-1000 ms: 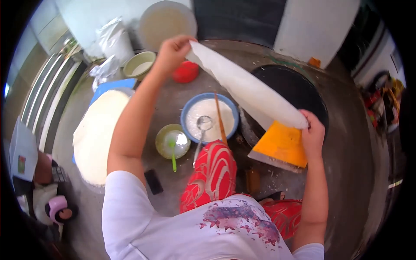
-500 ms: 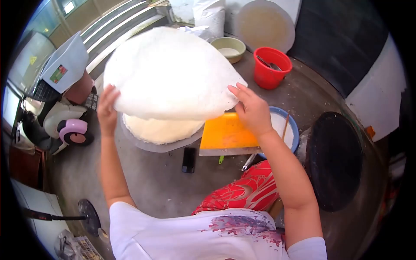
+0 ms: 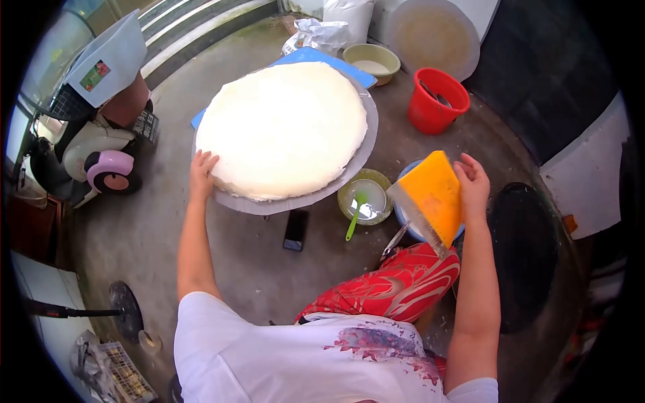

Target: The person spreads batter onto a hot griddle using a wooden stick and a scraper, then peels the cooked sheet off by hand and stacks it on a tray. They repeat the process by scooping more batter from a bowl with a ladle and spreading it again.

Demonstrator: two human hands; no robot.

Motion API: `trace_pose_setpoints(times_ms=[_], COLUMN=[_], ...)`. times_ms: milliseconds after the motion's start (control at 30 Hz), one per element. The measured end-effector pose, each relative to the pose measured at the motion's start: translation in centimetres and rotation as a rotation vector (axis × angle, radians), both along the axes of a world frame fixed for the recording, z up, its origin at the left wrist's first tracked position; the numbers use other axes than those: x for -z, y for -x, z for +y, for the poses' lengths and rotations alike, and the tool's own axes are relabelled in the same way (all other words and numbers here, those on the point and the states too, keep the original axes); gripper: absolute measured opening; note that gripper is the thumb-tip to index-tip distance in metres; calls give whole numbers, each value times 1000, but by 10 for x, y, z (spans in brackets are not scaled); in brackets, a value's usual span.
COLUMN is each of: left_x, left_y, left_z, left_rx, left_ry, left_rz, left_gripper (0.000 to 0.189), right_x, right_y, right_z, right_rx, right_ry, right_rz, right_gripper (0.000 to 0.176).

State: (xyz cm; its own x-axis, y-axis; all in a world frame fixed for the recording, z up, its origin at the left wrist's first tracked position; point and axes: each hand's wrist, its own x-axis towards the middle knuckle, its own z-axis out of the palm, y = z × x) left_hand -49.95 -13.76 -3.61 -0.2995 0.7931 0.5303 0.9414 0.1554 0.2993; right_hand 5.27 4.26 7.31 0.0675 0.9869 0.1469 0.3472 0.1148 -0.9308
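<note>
A thick white round stack of thin sheets (image 3: 285, 127) lies on a grey round board (image 3: 322, 201). My left hand (image 3: 203, 173) rests at the near left edge of the stack, its fingers stretched out and touching the rim. Off to the right, my right hand (image 3: 474, 185) grips a yellow scraper (image 3: 430, 195) with a wide metal edge, tilted above a blue basin (image 3: 406, 218). The scraper partly hides that basin. Between board and basin sits a greenish bowl (image 3: 383, 211) with a green brush (image 3: 355, 218) in it.
A blue panel (image 3: 359, 75) is under the board. Behind stand a red bucket (image 3: 433, 114) with utensils and an olive basin (image 3: 386, 75). A black phone (image 3: 295, 230) lies nearby. A black round plate (image 3: 521, 262) is at right; a scooter (image 3: 101, 154) stands left.
The white sheet that both hands held raised now lies on the stack. My right hand has moved right with the scraper, off the sheet. My left hand has moved slightly right and down.
</note>
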Motion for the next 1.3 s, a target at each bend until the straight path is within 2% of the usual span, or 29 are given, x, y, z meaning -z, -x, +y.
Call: trace_pose_setpoints(times_ms=[33, 100, 133, 267, 300, 333, 367, 400, 433, 467, 533, 567, 600, 667, 700, 767, 800, 867, 933, 1000, 1167, 1200, 1267, 1300], left_x=[-2, -4, -5, -16, -23, -30, -34, -35, -34, -40, -35, -45, -58, -54, -54, -57, -56, -48, -35, -29, 11, 5, -19, -18], left_y=[3, 6, 7, 0, -9, -21, -33, -46, -64, -94, -166, -213, -245, -306, -316, -323, -319, -302, -275, -250, -214, -220, -242, -247], left_z=[-2, -5, -6, -5, -4, -3, -1, -1, 2, 4, 10, 6, 4, 10, 21, 48, 62, 106, 152, 193, 237, 234, 210, 197], left_rx=[-44, -93, -126, -145, -158, -223, -291, -269, -170, -7, 347, 462, 564, 656, 661, 515, 527, 225, 73, -100, -76, -72, -56, -11], left_ry=[6, 17, 111, 322, 325, 315, 307, 287, 221, 116, -45, 137, 338, 49, 50, 35, 46, -121, -214, -391, -368, -344, -480, -446], left_rz=[30, 62, 96, 258, 258, 371, 485, 545, 483, 268, -99, -879, -1307, -1684, -1687, -1978, -1982, -2097, -2088, -2263, -2358, -2360, -2356, -2274], left_gripper=[47, 44, 41, 32, 32, 32, 32, 33, 33, 34, 46, 52, 63, 44, 44, 21, 21, 14, 9, 10, 15, 15, 18, 22], right_x=[3, 0, 0, 32, 32, 31, 20, 2, -5, 4, 26, 28, 30, 30, 31, 31, 26, 12, 19, 22, 77, 93, 127, 146], right_y=[-1, 4, 6, -5, -4, 0, 6, 15, 23, 29, 37, 47, 59, 85, 94, 101, 97, 87, 57, 19, -78, -95, -121, -133], right_z=[-1, -11, -15, -11, -12, -14, -18, -27, -33, -33, -32, -33, -35, -42, -46, -52, -54, -55, -45, -37, -38, -42, -52, -58], right_rx=[57, 112, 172, 112, 137, 159, 139, 65, -10, -36, -335, -420, -427, -513, -509, -495, -482, -336, -278, -244, -42, 2, 59, 98], right_ry=[103, 195, 280, 369, 474, 581, 591, 703, 816, 831, 706, 658, 665, 576, 573, 575, 567, 492, 441, 498, 564, 611, 674, 734], right_rz=[205, 276, 347, 464, 538, 610, 607, 591, 571, 564, 899, 965, 964, 1040, 1037, 901, 900, 448, 430, 429, 299, 266, 215, 158], right_gripper=[32, 31, 29, 27, 29, 32, 32, 35, 38, 38, 36, 33, 33, 37, 37, 42, 42, 44, 44, 41, 30, 28, 26, 24])
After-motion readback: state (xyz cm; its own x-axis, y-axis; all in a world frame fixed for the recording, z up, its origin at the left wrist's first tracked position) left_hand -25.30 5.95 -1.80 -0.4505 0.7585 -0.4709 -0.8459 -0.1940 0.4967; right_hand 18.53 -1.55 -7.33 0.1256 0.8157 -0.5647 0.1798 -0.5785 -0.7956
